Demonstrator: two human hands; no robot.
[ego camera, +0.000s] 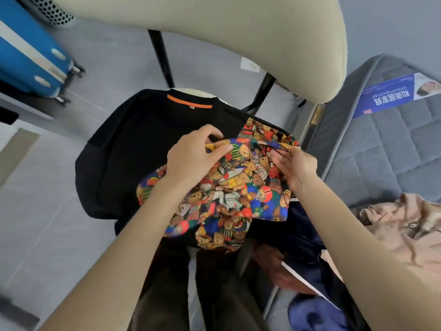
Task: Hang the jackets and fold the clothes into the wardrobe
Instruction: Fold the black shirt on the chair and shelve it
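Note:
A colourful garment printed with teddy bears [238,187] lies bunched on top of a black shirt with an orange neck band [133,149], which is spread over a chair seat. My left hand [193,158] pinches the upper left edge of the bear-print garment. My right hand [294,166] pinches its upper right edge, fingers curled round the fabric. A fold of the bear print sticks up beyond both hands. A beige hooded garment [401,230] lies on the mattress at the right.
The chair's cream backrest [238,32] arches over the top of the view. A grey quilted mattress [381,149] with a blue label is on the right, dark blue clothes [310,316] at its lower edge. A blue suitcase [28,51] stands at the upper left on the grey tiled floor.

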